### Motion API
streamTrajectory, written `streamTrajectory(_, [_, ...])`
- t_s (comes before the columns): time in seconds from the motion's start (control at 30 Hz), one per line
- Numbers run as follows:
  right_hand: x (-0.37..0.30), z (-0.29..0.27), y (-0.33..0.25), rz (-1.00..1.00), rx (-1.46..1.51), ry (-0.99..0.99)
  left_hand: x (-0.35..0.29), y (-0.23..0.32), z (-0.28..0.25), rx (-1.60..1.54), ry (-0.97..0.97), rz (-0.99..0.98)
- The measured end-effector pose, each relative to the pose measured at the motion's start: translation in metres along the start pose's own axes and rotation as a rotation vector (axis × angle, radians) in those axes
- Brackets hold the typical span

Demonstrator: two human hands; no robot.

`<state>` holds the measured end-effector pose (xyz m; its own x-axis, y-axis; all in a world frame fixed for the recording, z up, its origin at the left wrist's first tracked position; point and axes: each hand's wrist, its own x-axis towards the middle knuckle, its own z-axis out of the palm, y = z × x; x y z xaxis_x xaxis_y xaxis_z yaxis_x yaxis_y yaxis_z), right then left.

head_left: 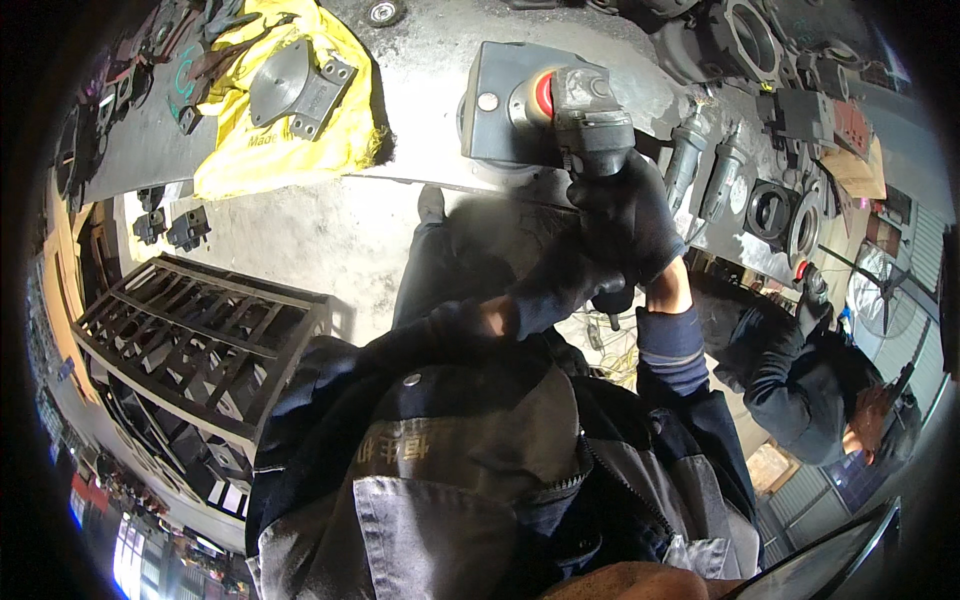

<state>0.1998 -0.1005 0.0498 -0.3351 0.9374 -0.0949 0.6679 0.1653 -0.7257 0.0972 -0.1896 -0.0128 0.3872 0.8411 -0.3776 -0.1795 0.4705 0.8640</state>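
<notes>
Both my hands wear dark gloves and grip one angle grinder (596, 122). My right hand (645, 215) is closed round its body just behind the head. My left hand (568, 272) is closed round the rear part, lower and nearer to me; some of its fingers are hidden. The grinder's red-edged disc (544, 95) stands on edge against the round raised boss (522, 108) of a grey metal casting (503, 75). The casting rests on the worktable, and the grinder's head covers part of it.
A yellow sack (345, 125) lies left on the table under a flat metal plate (291, 88). More power tools (722, 175) and ring-shaped parts (770, 208) lie right. A black slatted rack (215, 330) stands lower left. A co-worker (810, 385) holds a red-disc tool at right.
</notes>
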Motion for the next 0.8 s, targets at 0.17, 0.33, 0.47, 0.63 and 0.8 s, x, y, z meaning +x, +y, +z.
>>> streamTrajectory(0.17, [-0.009, 0.003, 0.017, -0.101, -0.130, -0.020, -0.001, -0.017, 0.010, -0.150, -0.005, 0.070])
streamTrajectory(0.33, [-0.015, 0.006, 0.028, -0.206, -0.283, -0.005, -0.002, -0.038, 0.016, -0.028, -0.042, 0.070])
streamTrajectory(0.47, [-0.009, 0.007, 0.026, -0.272, -0.368, -0.018, 0.002, -0.046, 0.022, -0.113, 0.041, 0.058])
streamTrajectory(0.63, [-0.012, 0.003, 0.022, 0.063, -0.174, -0.059, 0.005, -0.047, 0.027, -0.120, -0.031, 0.110])
streamTrajectory(0.8, [-0.016, 0.002, 0.023, 0.111, -0.114, -0.107, 0.004, -0.060, 0.030, -0.069, -0.070, 0.127])
